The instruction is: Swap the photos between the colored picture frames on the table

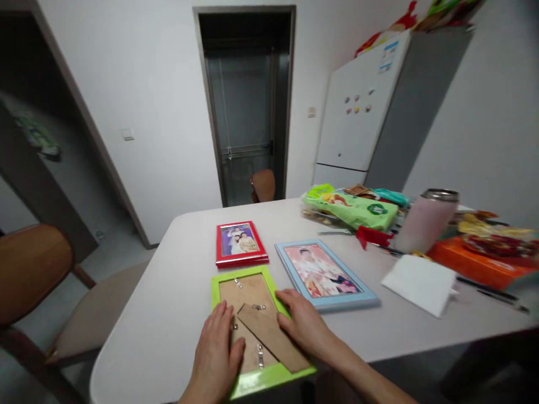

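Note:
A lime-green picture frame (252, 382) lies face down near the front edge of the table, its brown backing board (248, 289) facing up. Small metal clips and hangers sit on the backing, and a brown stand leg (272, 339) slants across it. My left hand (217, 348) rests on the frame's left side, fingers stretched out, thumb apart. At the right side my right hand (305, 325) grips the frame's edge; part of its fingers is hidden. Beyond lies a red picture frame (240, 261) with a photo facing up. To the right is a light-blue picture frame (349, 304), also face up.
A green snack bag (357, 207), a pink tumbler (427, 221), white tissues (421, 283) and an orange box (475, 261) crowd the right of the white table (155, 314). A chair (36, 275) stands left. A refrigerator (357, 112) is behind.

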`<state>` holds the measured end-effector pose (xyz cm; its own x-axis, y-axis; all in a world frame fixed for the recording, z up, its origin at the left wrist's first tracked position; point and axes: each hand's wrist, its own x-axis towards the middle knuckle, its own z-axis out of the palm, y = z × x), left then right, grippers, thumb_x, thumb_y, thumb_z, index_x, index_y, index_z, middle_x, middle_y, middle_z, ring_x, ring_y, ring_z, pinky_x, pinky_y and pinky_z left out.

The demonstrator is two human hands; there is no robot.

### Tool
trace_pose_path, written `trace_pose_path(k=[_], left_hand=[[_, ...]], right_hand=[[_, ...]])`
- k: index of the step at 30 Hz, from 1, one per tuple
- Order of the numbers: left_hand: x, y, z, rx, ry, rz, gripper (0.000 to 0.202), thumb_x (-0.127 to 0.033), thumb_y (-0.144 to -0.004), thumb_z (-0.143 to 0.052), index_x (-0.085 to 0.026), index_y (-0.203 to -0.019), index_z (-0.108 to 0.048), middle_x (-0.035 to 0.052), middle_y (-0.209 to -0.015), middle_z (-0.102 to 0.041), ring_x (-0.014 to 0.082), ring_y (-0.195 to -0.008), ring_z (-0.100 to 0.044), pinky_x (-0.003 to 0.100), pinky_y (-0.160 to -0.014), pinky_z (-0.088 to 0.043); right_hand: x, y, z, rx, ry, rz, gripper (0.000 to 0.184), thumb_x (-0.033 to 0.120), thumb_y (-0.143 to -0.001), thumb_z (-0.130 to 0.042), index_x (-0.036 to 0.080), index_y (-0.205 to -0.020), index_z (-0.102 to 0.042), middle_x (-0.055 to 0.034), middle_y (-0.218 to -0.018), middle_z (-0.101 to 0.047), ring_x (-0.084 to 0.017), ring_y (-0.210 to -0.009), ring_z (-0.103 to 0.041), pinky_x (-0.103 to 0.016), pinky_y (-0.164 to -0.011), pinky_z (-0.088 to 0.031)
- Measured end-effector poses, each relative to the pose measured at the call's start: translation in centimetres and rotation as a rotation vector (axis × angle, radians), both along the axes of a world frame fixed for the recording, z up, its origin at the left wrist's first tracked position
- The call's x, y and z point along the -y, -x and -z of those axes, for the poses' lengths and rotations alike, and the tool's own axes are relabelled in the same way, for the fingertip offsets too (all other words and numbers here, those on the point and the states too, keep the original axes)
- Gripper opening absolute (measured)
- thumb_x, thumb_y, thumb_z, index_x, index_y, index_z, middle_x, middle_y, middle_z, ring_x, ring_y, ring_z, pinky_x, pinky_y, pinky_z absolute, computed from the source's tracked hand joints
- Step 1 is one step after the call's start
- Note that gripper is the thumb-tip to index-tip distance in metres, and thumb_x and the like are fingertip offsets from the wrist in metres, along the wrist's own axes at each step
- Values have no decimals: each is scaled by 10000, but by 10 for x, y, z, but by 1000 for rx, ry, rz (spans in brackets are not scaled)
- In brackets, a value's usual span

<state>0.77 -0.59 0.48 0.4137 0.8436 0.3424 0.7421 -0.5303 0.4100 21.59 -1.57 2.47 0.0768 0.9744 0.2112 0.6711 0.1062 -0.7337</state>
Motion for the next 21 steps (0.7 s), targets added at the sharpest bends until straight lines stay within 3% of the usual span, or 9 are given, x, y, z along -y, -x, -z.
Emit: trace_pose_path(k=[2, 6, 10, 12, 16, 21], left_hand=[[-6, 10, 3, 106, 55, -78, 503, -165, -682, -467, -83, -1175, -421, 140, -1280, -383, 239, -1188, -318, 413, -970, -291], [-6, 13, 8, 275, 137, -88, 590, -104, -635, -451, -87, -1219, -363, 115, -1314, -334, 204, -1214, -271, 372, -1005, -236], [-4, 12, 6, 302, 188, -81, 649, -67, -592, -433, -76, -1234, -339, 104, -1322, -322, 185, -1224, -250, 339, -1023, -202], [-4, 12, 5, 324, 207, -90, 633, -70, -601, -429, -100, -1229, -354, 86, -1318, -335, 178, -1223, -254, 338, -1025, -199], [-4, 13, 5, 338, 224, -89, 643, -42, -585, -409, -118, -1222, -369, 72, -1313, -346, 169, -1221, -258, 336, -1029, -194], [-4, 14, 7, 307, 184, -73, 670, -20, -565, -387, -80, -1231, -345, 88, -1321, -328, 173, -1225, -249, 328, -1032, -193]], right_hand=[[-4, 3, -3, 90, 16, -29, 398, 157, -631, -461, 102, -1009, -569, -151, -1100, -500, -235, -1025, -441, -367, -920, -290], [-4, 24, -12, 258, -8, -119, 376, 217, -657, -498, 161, -1021, -571, -119, -1181, -452, -227, -1091, -387, -349, -930, -281], [-4, 59, -19, 299, -16, -300, 215, 242, -670, -544, 216, -872, -614, -64, -1018, -534, -197, -963, -449, -312, -829, -347], [-8, 75, -19, 354, -27, -301, 124, 270, -693, -537, 210, -766, -617, -54, -896, -557, -191, -878, -467, -306, -766, -361], [-23, 95, -16, 426, -51, -245, 148, 281, -741, -486, 201, -692, -601, -57, -797, -554, -187, -797, -464, -302, -691, -361], [-28, 86, -19, 372, -42, -269, 140, 222, -736, -478, 191, -765, -612, -59, -811, -564, -181, -806, -474, -309, -729, -371]])
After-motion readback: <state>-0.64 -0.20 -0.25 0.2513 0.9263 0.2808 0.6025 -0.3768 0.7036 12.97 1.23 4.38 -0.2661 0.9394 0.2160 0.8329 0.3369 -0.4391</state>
